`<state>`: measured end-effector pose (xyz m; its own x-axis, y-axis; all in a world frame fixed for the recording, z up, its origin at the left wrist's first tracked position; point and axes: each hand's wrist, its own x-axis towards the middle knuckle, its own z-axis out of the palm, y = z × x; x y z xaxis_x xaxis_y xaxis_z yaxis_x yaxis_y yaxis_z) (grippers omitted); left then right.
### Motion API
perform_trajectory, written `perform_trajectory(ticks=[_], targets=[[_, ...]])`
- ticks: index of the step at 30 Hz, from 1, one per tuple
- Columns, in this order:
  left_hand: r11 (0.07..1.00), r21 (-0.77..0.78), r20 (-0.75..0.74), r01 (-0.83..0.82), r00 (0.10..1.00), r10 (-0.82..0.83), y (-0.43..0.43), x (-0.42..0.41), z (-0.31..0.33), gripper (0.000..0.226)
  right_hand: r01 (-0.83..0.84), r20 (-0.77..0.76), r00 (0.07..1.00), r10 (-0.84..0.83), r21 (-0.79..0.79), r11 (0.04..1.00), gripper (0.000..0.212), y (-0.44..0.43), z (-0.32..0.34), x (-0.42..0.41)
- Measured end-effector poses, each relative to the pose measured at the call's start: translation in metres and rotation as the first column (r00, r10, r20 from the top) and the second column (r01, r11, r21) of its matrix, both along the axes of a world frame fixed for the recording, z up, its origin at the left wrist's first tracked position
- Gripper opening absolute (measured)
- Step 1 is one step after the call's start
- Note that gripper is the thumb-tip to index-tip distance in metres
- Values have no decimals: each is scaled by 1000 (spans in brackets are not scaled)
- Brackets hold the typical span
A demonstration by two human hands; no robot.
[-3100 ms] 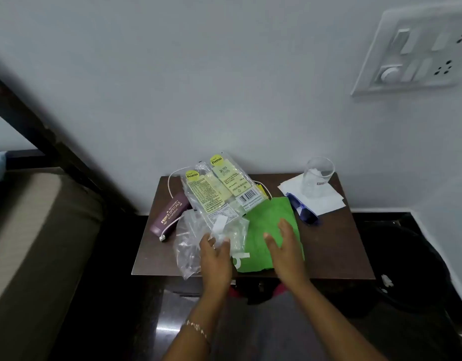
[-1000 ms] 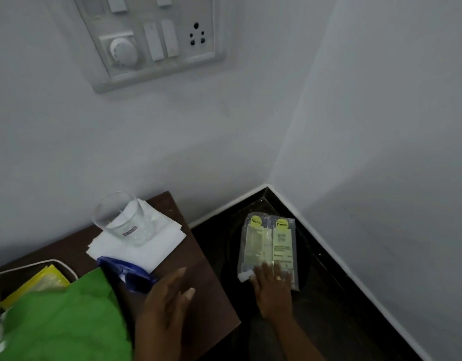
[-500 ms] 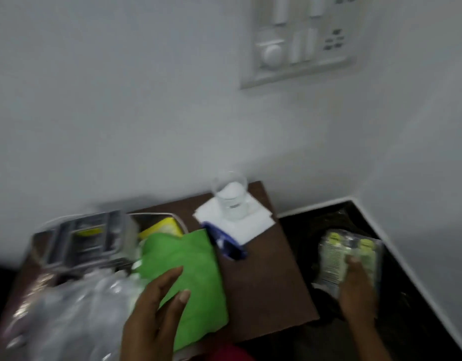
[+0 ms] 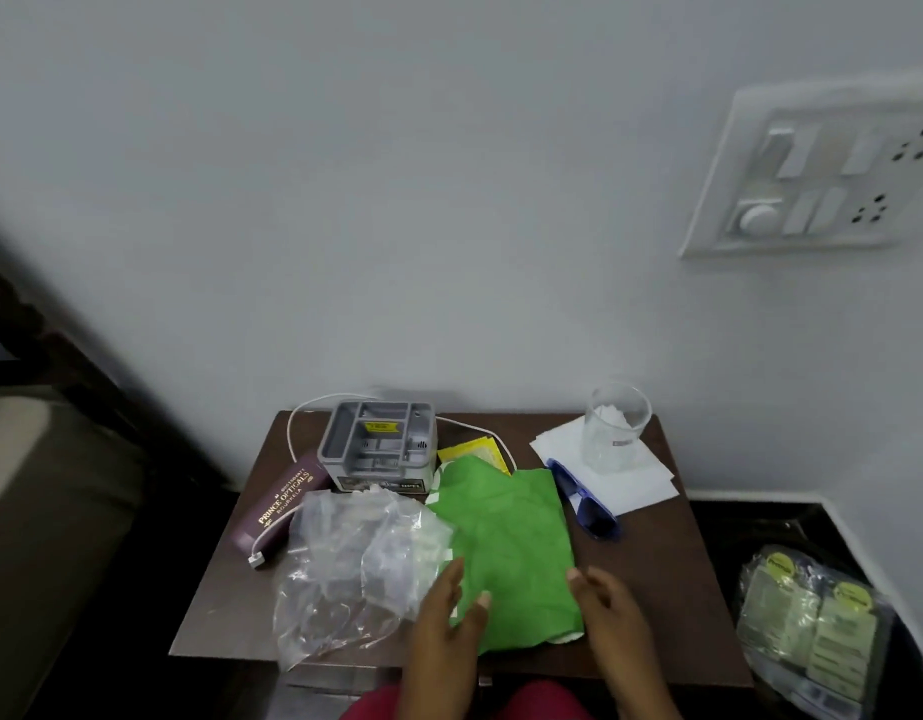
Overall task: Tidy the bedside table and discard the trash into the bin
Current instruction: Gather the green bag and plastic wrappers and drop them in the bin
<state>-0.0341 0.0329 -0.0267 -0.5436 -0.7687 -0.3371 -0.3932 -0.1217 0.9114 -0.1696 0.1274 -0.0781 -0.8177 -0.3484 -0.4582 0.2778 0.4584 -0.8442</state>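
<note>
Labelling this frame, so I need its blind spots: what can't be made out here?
Head view only.
The bin: too dark, rim lost against floor.
The yellow packet: mostly under green sheet.
The grey box label: too small to read.
The glass contents: blurred white lump.

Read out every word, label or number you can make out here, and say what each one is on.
"PRINCE OPTICALS": gold lettering on the maroon rectangular spectacle case; the smaller lines around it are too small to read.
Yellow sticker and front strip on the grey plastic box: blurred.
Small label on the clear glass tumbler: too small.
Round yellow labels on the clear plastic packets at far right: blurred.
</note>
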Motion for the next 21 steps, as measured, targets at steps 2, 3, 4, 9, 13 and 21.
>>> perform_trajectory(ticks=[2, 3, 4, 9, 13, 21], targets=[[992, -27, 67, 120, 991, -118, 5, -11, -10, 62, -34, 12, 999, 34, 14, 999, 30, -10, -1, 4], [980, -55, 98, 190, 978, -184, 6, -15, -17, 67, -31, 10, 999, 31, 17, 999, 23, -14, 0, 6], [963, -75, 135, 260, 959, -249, 8, -18, -23, 73, -26, 4, 1000, 26, 8, 1000, 16, -16, 1, 7], [875, -136, 416, 465, 829, -375, 7, -19, -36, 141, 49, -26, 998, -50, -34, 998, 31, -20, 4, 8], [869, -188, 368, 457, 853, -370, 6, -16, -35, 137, 74, -114, 990, -86, -105, 992, 35, -14, 27, 10], [897, -265, 229, 354, 927, -298, 10, -24, -12, 91, 119, -244, 955, -172, -216, 969, 38, 40, 78, 5]])
